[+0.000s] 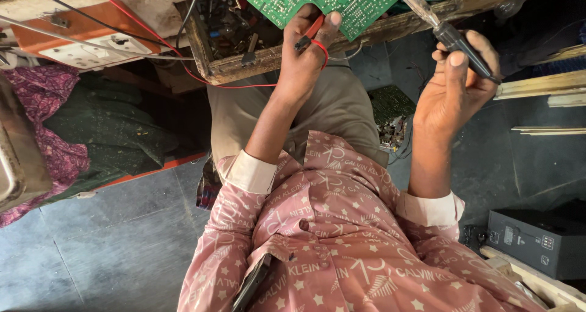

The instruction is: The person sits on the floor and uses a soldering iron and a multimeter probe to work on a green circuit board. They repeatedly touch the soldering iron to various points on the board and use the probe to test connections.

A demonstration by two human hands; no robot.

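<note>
While our left hand [303,56] pinches a slim red probe [311,31] with its thin red wire [201,80] against the green circuit board [317,1], our right hand [455,83] clenches the black handle of a soldering iron [448,34], whose metal shaft is cut off at the top edge. The board, dotted with fine solder points, lies over a rough wooden tray [262,59] of dim, hard-to-read parts. A matte black box [537,242] sits low at the right on the dark tiled floor [110,251].

Red-tipped probe [310,32] touches green circuit board [317,0]; dark-handled soldering iron [448,34] angled above.
</note>
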